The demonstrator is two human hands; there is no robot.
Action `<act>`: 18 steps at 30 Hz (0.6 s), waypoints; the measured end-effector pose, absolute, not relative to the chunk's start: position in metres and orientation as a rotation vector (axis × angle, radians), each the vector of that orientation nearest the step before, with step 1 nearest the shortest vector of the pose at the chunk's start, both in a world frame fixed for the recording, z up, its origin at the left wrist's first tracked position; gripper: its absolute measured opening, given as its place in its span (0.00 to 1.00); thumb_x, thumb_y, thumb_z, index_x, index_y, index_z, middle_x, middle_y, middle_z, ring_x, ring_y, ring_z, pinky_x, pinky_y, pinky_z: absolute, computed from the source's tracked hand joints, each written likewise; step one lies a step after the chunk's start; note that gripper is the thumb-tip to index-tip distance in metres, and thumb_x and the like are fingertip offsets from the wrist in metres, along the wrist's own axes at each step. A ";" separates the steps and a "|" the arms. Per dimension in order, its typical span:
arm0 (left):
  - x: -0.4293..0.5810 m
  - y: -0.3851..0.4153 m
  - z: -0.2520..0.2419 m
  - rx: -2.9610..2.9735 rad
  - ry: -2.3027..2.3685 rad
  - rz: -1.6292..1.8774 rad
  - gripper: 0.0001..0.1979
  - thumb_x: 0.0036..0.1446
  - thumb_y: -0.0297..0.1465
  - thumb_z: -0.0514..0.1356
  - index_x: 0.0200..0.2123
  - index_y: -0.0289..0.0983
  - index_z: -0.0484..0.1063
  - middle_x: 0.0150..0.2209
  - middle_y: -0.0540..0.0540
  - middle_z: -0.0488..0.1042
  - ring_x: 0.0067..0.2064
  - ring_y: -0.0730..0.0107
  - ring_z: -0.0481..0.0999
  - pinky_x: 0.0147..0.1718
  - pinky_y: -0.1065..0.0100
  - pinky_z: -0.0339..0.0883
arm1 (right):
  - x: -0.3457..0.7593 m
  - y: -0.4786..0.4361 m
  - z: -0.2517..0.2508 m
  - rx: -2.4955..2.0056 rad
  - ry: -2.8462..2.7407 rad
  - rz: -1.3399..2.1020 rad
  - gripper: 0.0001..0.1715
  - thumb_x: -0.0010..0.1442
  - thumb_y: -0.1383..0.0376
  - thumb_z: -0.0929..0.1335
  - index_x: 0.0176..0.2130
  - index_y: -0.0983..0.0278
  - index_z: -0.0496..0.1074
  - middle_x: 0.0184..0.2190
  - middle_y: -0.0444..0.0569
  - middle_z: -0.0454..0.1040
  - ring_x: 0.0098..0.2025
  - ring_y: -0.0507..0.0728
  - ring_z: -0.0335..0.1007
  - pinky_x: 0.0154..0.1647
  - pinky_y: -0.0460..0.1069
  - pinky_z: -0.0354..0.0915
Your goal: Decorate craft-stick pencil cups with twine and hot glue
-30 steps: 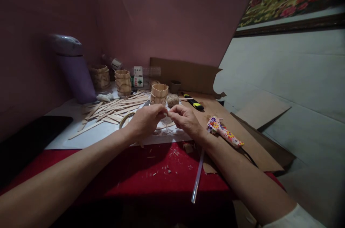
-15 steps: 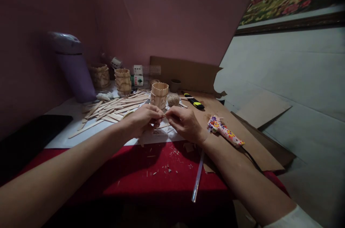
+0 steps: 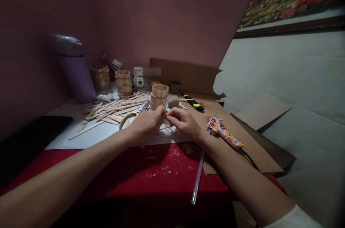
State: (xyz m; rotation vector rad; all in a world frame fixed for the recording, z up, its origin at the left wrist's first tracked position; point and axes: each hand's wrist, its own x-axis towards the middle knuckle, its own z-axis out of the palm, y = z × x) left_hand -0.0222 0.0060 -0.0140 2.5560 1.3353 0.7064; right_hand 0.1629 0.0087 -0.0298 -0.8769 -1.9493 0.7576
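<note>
My left hand (image 3: 149,124) and my right hand (image 3: 183,122) meet fingertip to fingertip over the front of the white paper. Both are closed in a pinch on a thin strand of twine, mostly hidden by the fingers. Just beyond them stands a cup made of craft sticks (image 3: 159,96), with a scalloped rim and cord around it. A ball of twine (image 3: 173,101) sits to the right of that cup. Scissors with gold handles (image 3: 128,119) lie left of my left hand, partly covered by it.
Many loose craft sticks (image 3: 110,109) are spread on the left. A flowered hot glue gun (image 3: 225,131) with a clear glue stick (image 3: 198,179) rests at right, near a black and yellow utility knife (image 3: 193,102). Behind stand another stick cup (image 3: 123,83) and a purple bottle (image 3: 77,73).
My left hand has turned and shifted slightly right, its knuckles now covering more of the fingertips. The scissors show more beside it. My right hand stays pinched in nearly the same place.
</note>
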 end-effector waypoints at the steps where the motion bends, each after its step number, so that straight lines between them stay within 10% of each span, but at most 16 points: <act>1: -0.021 0.005 -0.014 2.560 1.341 0.726 0.10 0.67 0.36 0.45 0.35 0.40 0.62 0.25 0.49 0.67 0.26 0.66 0.64 0.26 0.67 0.48 | 0.163 0.008 -0.030 -0.865 -1.933 0.754 0.10 0.60 0.59 0.67 0.30 0.63 0.69 0.23 0.42 0.67 0.26 0.50 0.61 0.28 0.46 0.58; 18: -0.008 0.007 -0.024 1.830 1.017 1.189 0.16 0.59 0.39 0.50 0.20 0.40 0.57 0.16 0.54 0.60 0.18 0.77 0.57 0.18 0.73 0.51 | 0.156 -0.004 -0.026 -0.850 -1.859 0.359 0.07 0.62 0.64 0.68 0.33 0.63 0.75 0.26 0.45 0.75 0.26 0.52 0.66 0.31 0.48 0.61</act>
